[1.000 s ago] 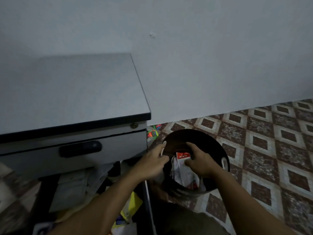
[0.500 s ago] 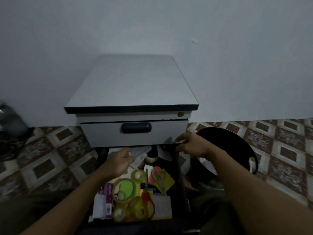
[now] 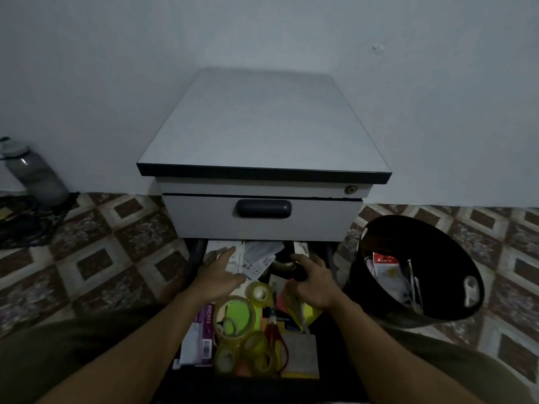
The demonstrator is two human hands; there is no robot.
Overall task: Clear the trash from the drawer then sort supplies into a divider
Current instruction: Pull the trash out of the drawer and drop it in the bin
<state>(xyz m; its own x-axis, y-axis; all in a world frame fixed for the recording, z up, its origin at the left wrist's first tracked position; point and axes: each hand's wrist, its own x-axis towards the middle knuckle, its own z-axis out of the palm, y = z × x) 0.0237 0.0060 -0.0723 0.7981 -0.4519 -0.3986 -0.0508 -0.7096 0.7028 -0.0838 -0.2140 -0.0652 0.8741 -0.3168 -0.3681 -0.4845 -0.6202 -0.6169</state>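
On a patterned tile floor, the open drawer at lower centre holds paper scraps and tape rolls; both hands hover spread and empty, bin at right partly filled, sorting not begun

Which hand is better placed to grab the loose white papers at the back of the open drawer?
Left hand: open, fingertips already over the papers. Right hand sits farther right.
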